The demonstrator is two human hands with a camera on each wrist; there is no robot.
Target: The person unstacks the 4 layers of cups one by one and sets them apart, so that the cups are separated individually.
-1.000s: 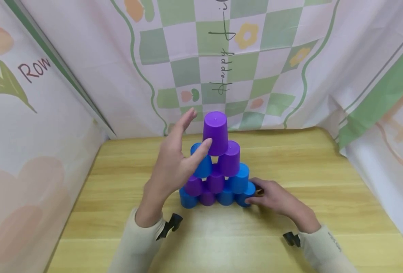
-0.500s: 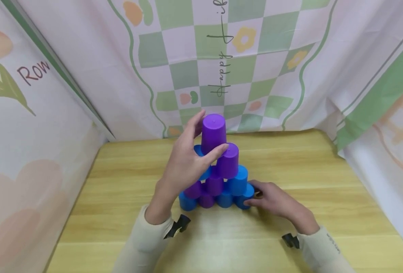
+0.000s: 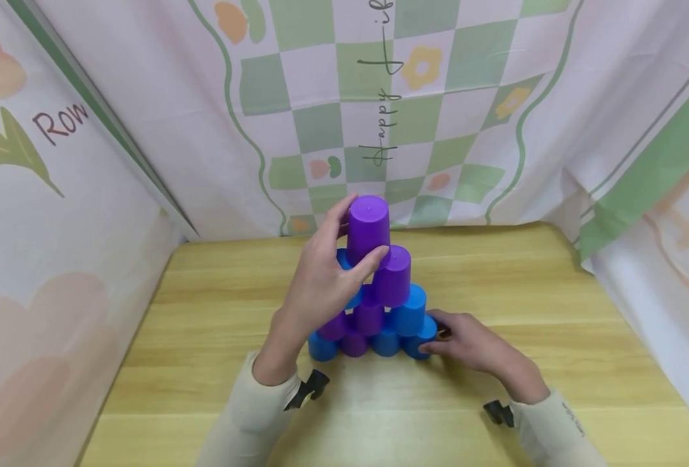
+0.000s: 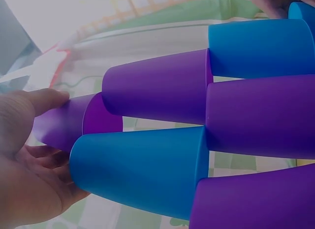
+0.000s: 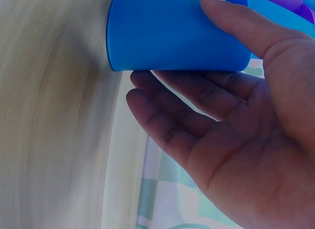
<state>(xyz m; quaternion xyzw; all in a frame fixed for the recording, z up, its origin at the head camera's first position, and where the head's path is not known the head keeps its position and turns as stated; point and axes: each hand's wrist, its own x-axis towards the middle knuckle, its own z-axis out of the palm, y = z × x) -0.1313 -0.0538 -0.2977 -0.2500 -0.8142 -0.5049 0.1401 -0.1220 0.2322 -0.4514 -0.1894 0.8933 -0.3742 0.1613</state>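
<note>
Upside-down blue and purple cups form a pyramid on the table. At its peak is a purple cup (image 3: 369, 227), held by my left hand (image 3: 321, 279) with the thumb in front and the fingers behind. In the left wrist view this top cup rests across a blue cup (image 4: 138, 170) and a purple cup (image 4: 157, 86) of the tier below. My right hand (image 3: 472, 340) is at the lower right corner, gripping the end blue cup (image 3: 419, 344) of the bottom row between thumb and fingers. The left hand hides part of the pyramid's left side in the head view.
The light wooden table (image 3: 204, 311) spreads around the pyramid. A printed, checked curtain (image 3: 414, 130) hangs behind its far edge, with more cloth on both sides. A small black device (image 3: 309, 389) sits at the left wrist, and another black device (image 3: 498, 412) at the right.
My left hand has moved right and closed its thumb and fingers about the top purple cup, from beside it. The right hand has stayed at the bottom blue cup.
</note>
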